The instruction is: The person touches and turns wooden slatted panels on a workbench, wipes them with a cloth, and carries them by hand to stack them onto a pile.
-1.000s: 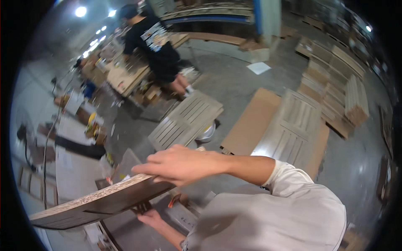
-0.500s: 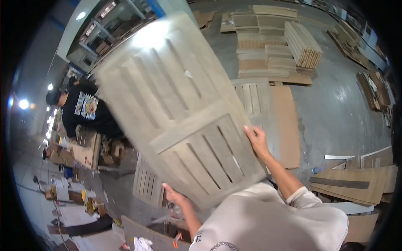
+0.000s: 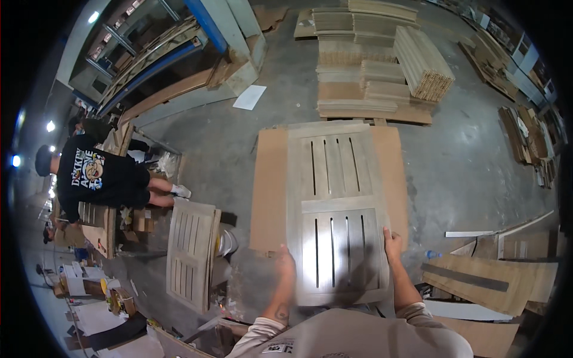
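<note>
A grey-brown slotted wooden door panel [image 3: 338, 204] stretches away in front of me, with two rows of narrow slots split by a crossrail. My right hand [image 3: 392, 244] grips its right edge near the close end, thumb on the upper face. At the opposite edge, my left hand [image 3: 286, 262] holds the panel, slightly blurred, its fingertips hidden. Beneath the panel a brown cardboard sheet [image 3: 271, 191] shows on both sides. Whether the panel touches what lies under it, I cannot tell.
Several similar slotted panels [image 3: 190, 250] lean together at left. Pallets of stacked boards [image 3: 358, 74] stand ahead. A co-worker in black [image 3: 101, 173] stands at a workbench on the left. Loose boards [image 3: 477, 280] lie at right, and a white sheet [image 3: 249, 97] is on the floor.
The panel has swung from a raised, leftward tilt to nearly straight ahead, lower over the cardboard. Both hands have moved with it, to the right, and still hold its side edges.
</note>
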`<action>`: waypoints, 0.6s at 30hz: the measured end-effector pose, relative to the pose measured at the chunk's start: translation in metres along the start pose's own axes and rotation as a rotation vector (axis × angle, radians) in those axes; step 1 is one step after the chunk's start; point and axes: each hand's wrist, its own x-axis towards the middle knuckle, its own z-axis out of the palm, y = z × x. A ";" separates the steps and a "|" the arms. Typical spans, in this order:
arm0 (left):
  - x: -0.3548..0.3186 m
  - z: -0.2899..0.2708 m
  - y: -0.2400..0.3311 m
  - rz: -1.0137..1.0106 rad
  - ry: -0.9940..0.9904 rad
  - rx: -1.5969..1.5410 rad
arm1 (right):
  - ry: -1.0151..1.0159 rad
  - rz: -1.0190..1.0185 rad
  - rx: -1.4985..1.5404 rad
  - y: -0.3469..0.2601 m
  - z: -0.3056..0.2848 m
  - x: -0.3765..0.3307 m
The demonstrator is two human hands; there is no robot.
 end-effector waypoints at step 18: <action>0.071 0.024 -0.009 0.148 -0.404 0.030 | -0.097 -0.086 -0.267 -0.007 0.046 0.026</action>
